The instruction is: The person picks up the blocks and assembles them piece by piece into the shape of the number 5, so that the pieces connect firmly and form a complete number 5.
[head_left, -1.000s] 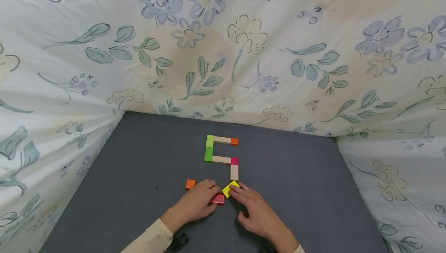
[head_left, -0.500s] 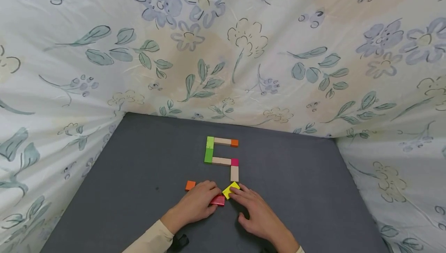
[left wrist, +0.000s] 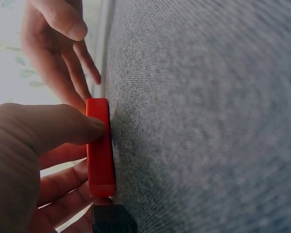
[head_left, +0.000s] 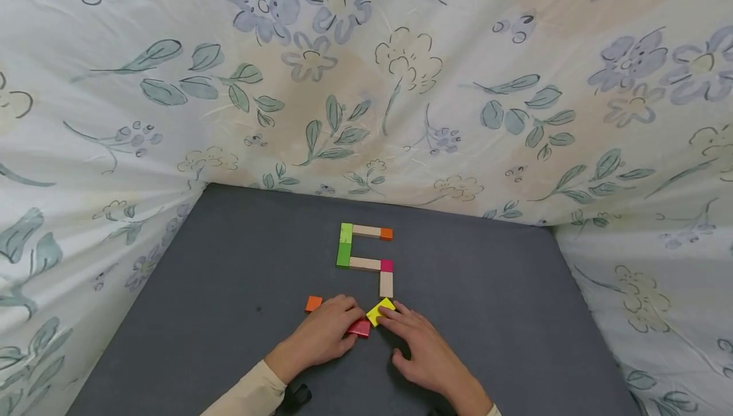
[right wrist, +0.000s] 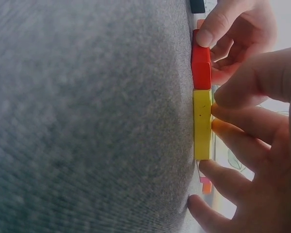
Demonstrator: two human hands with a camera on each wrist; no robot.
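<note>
My left hand pinches a red block lying on the dark cloth. In the left wrist view the thumb presses the near side of the red block, with the fingers behind it. My right hand rests its fingertips on a yellow block, thumb held apart in the head view. The yellow block is set at a slant. Seen from the right wrist, the yellow block stands end to end with the red block. An orange block lies just beyond my left hand.
Farther off, green blocks, plain wooden blocks, a pink block and another orange block form an angular line. Its lower plain block ends near the yellow block. Floral cloth hangs behind the table.
</note>
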